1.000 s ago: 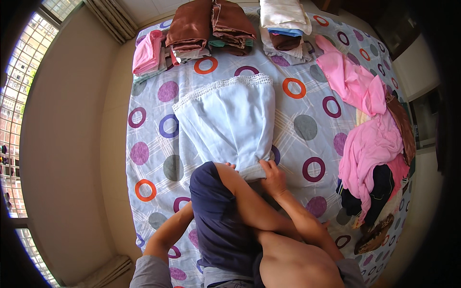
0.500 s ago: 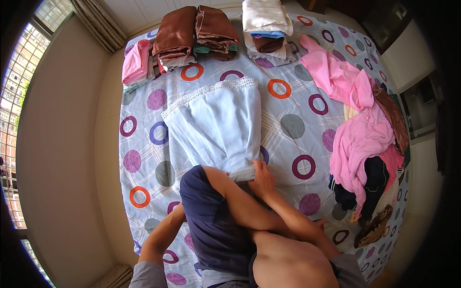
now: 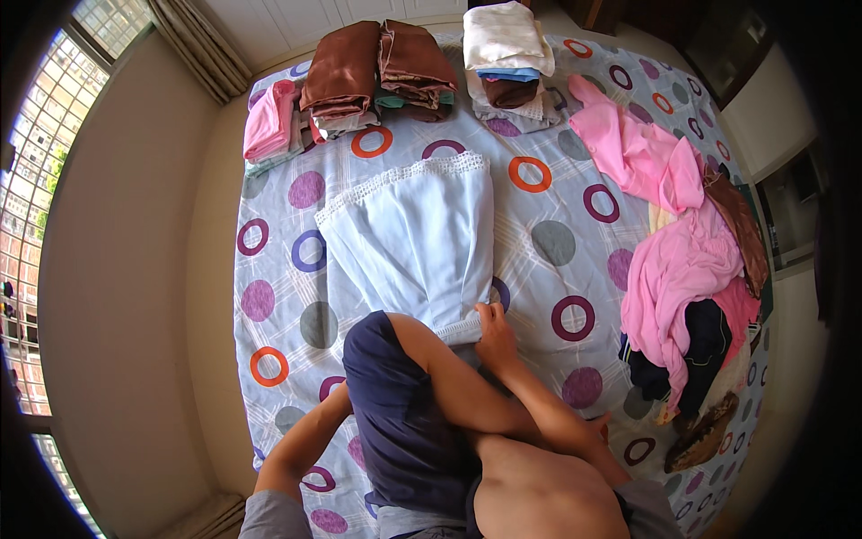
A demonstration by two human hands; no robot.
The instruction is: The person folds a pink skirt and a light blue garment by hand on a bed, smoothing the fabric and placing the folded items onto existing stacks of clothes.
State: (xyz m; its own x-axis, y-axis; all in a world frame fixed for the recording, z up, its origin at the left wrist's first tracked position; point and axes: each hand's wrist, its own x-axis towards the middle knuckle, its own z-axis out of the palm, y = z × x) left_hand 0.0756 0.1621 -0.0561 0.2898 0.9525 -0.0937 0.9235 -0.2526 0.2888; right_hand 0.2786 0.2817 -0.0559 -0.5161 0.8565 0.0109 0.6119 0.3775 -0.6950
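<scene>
A light blue skirt [image 3: 409, 242] with a white lace hem lies spread on the bed, its hem far from me and its gathered waistband close to my knee. At the right end of that waistband, my right hand [image 3: 496, 340] is closed, pinching the cloth between thumb and fingers. My left forearm [image 3: 305, 436] reaches in behind my raised knee. My left hand is hidden there, so its fingers and anything in them do not show.
The patterned bedsheet [image 3: 552, 242] lies under everything. Along the far edge stand folded brown cloths [image 3: 341, 67], a pink folded pile [image 3: 271, 126] and a white-topped stack [image 3: 510, 40]. Loose pink clothes [image 3: 678, 260] heap up on the right. My bent leg [image 3: 391, 404] crosses in front of me.
The waistband now lies flatter and straighter beside my right hand, which still grips its end. The whole view has shifted slightly, with the bed appearing a little lower and further right.
</scene>
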